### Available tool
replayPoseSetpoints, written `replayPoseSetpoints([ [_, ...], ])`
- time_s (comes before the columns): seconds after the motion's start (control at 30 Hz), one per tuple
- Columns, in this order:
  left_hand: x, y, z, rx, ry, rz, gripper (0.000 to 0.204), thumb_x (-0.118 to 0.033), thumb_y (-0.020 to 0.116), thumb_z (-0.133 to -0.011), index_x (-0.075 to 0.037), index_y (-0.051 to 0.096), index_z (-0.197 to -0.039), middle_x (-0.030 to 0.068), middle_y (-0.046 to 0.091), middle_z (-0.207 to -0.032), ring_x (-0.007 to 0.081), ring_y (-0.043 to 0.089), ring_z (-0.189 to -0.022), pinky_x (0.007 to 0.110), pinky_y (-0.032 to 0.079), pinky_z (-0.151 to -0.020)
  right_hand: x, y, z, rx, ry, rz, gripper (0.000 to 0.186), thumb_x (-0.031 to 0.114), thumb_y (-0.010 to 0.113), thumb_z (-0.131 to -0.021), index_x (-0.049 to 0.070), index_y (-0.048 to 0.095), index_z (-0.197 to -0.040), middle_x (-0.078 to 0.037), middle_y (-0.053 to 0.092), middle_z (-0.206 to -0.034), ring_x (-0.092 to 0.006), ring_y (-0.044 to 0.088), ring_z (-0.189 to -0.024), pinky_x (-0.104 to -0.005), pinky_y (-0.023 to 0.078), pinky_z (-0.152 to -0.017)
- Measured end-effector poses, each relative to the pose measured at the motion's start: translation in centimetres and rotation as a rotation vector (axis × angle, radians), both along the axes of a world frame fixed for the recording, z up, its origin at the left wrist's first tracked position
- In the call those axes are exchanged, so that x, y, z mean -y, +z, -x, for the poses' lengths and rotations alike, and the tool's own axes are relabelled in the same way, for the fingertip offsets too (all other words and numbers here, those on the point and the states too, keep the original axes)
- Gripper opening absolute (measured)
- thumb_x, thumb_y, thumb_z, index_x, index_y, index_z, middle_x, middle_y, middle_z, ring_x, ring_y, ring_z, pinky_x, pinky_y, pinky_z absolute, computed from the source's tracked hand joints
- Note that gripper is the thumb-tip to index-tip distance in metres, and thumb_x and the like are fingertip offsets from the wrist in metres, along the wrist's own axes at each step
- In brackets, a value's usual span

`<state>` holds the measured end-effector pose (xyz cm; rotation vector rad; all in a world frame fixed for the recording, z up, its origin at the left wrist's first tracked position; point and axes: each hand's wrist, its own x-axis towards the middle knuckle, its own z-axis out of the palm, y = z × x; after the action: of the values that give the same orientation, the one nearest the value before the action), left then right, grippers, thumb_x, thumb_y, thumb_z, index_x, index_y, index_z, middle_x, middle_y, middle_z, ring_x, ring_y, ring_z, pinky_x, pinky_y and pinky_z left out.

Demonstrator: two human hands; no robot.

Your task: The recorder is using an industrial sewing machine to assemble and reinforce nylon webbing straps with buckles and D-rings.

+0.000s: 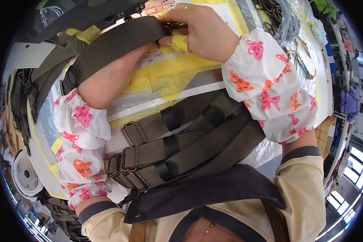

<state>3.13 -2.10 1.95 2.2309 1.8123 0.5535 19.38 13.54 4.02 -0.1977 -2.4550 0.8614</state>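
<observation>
A wide dark olive webbing strap [117, 44] arches across the far side of the table, by the sewing machine. My right hand [207, 30] pinches its right end between fingers and thumb, with yellow wrapping [180, 43] around the thumb. Under the strap reaches my left hand [135, 58]; the webbing hides its fingers, so their grip does not show. Nearer to me lie several olive straps [189, 141] with metal buckles [127, 135] and black keeper loops [170, 118], heaped between my forearms. Both forearms wear white sleeve covers with pink and orange bows.
Dark machine parts [139, 8] stand at the far edge. Yellow tape [161, 78] and plastic film cover the tabletop. A clear bag [288, 20] and metal hooks [306, 60] lie far right. More straps [20, 105] hang at the left, above a white fan [27, 172].
</observation>
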Motion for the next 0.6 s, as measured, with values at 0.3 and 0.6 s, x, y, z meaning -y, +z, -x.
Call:
replayPoseSetpoints([
  [0.3, -0.1, 1.8, -0.7, -0.200, 0.073, -0.155, 0.027, -0.023, 0.049, -0.090, -0.007, 0.059, -0.110, 0.0133, 0.062, -0.091, 0.0275, 0.060, -0.081, 0.031, 0.047, -0.073, 0.7, -1.9, 0.6, 0.102, -0.057, -0.615, 0.022, 0.013, 0.067, -0.071, 0.002, 0.061, -0.089, -0.012, 0.061, -0.096, -0.0279, 0.059, -0.087, -0.0353, 0.048, -0.073],
  [0.6, 0.5, 1.6, -1.5, 0.090, 0.260, 0.057, 0.023, -0.015, 0.054, -0.085, -0.006, 0.059, -0.105, 0.0159, 0.062, -0.092, 0.0273, 0.062, -0.080, 0.032, 0.049, -0.071, 1.9, -1.7, 0.1, -0.055, 0.055, -0.472, 0.032, -0.003, 0.061, -0.061, -0.001, 0.062, -0.093, -0.011, 0.063, -0.101, -0.0246, 0.059, -0.089, -0.0329, 0.050, -0.074],
])
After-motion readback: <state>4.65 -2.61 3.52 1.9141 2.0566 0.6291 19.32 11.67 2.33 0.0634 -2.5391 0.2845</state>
